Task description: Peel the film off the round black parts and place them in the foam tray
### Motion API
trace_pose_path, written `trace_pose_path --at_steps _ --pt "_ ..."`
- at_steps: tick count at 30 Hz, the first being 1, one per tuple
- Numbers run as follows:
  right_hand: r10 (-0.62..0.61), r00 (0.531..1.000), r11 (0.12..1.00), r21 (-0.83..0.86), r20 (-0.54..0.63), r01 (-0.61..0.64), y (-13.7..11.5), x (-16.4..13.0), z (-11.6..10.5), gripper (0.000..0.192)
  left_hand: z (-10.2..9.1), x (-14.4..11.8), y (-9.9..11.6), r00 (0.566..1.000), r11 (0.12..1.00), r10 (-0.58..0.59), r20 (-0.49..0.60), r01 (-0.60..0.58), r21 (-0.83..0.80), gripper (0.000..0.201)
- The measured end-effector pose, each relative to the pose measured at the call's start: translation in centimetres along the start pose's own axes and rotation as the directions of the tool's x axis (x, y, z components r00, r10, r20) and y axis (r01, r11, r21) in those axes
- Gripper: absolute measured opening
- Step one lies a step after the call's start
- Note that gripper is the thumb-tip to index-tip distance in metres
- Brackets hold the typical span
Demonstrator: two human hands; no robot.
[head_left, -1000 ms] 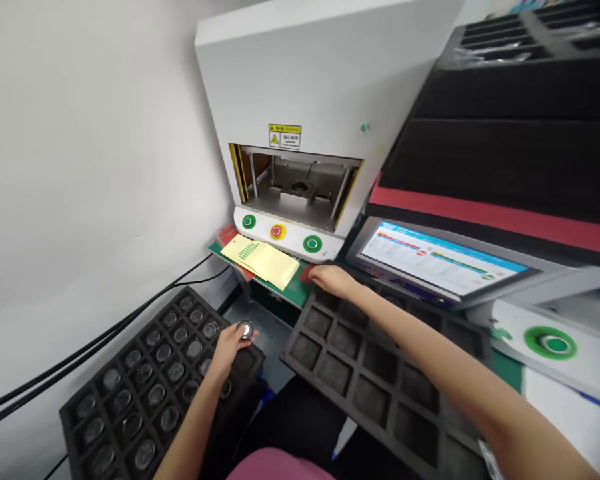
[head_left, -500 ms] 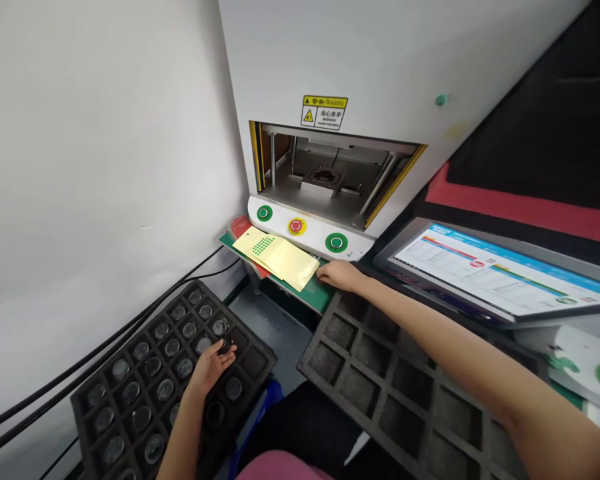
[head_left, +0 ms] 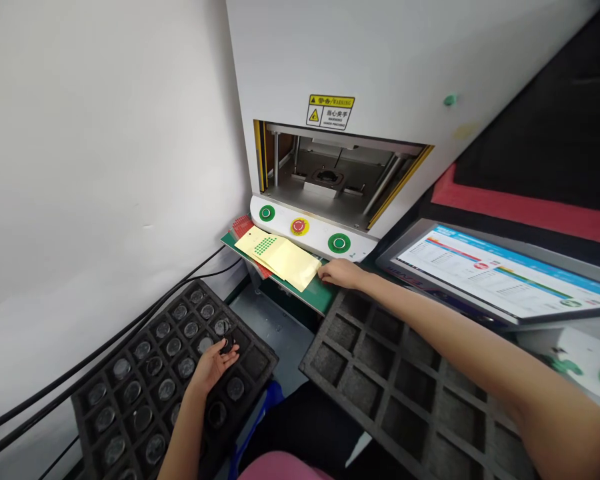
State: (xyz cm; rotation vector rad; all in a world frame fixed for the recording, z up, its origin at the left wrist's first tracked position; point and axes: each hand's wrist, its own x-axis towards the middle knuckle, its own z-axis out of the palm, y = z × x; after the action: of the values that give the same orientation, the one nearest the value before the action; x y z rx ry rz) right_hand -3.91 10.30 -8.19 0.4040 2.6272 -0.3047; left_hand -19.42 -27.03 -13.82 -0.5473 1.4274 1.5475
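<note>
Where two black foam trays lie, the left hand [head_left: 211, 367] rests palm-up on the left tray [head_left: 130, 393], fingers loosely curled around a small dark round part [head_left: 226, 346], as half a second ago. Farther off, the right hand [head_left: 341, 273] lies flat, touching the yellow sheet [head_left: 280, 255] below three buttons.

Two black foam trays: left tray [head_left: 130, 373] with round parts in its pockets, right tray [head_left: 395, 393] with square pockets. Two green buttons, [head_left: 266, 213] and [head_left: 339, 243]. One red button [head_left: 299, 227]. One yellow warning label [head_left: 331, 111]. One yellow sheet [head_left: 280, 257]. One screen [head_left: 500, 277]. Two black cables [head_left: 105, 350]. Two hands: left hand [head_left: 213, 365], right hand [head_left: 341, 273].
</note>
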Motion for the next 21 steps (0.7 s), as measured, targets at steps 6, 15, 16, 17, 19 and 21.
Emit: trace_pose_path --at_steps 6,15,16,17,19,21 --pt "0.000 1.000 1.000 0.014 0.010 0.000 -0.2 0.2 -0.6 0.028 0.1 -0.4 0.0 1.000 1.000 0.020 0.000 -0.020 0.015 0.023" --pt "0.020 0.999 0.999 0.047 0.044 -0.022 -0.8 0.2 -1.2 0.028 0.1 -0.6 -0.1 0.999 0.998 0.051 0.008 -0.051 0.023 0.021" --pt "0.027 0.999 0.998 0.053 0.044 -0.029 -0.9 0.3 -1.4 0.029 0.1 -0.7 -0.1 0.998 0.998 0.057 0.013 -0.058 0.030 0.021" --pt "0.035 0.998 0.998 0.058 0.044 -0.037 -1.0 0.3 -1.6 0.029 0.2 -0.8 0.0 0.998 0.997 0.064 0.018 -0.065 0.037 0.020" --pt "0.050 0.998 0.996 0.071 0.041 -0.053 -1.2 0.2 -1.8 0.030 0.5 -1.3 0.1 0.996 0.995 0.082 0.029 -0.084 0.054 0.019" --pt "0.064 0.997 0.994 0.087 0.037 -0.067 -1.3 -0.1 -1.7 0.029 1.2 -2.3 0.2 0.993 0.991 0.111 0.049 -0.114 0.065 0.017"
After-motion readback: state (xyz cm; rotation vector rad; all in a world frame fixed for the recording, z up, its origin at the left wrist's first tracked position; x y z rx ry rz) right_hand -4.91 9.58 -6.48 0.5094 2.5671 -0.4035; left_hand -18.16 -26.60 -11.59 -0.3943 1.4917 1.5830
